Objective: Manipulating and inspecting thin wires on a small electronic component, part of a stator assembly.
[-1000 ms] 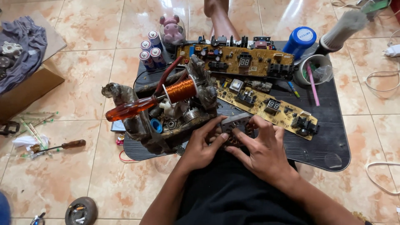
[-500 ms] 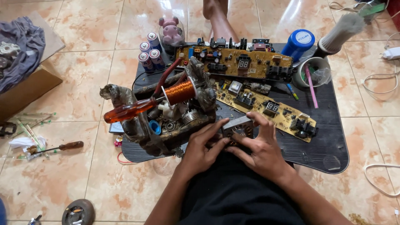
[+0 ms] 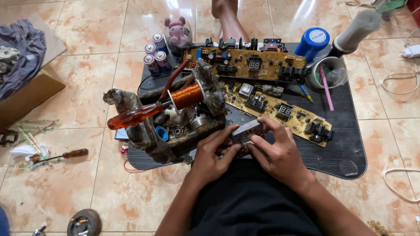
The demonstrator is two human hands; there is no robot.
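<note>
Down on the tiled floor, over our black tray, our left hand and right hand both pinch the small grey metal part, which could slip into the junk pile because our fingers grip only its edges.

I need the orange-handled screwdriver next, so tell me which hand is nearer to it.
Left. The left hand sits just right of and below the orange-handled screwdriver, beside the parts pile it lies on. The right hand is farther right, past the small grey part that both hold.
</note>
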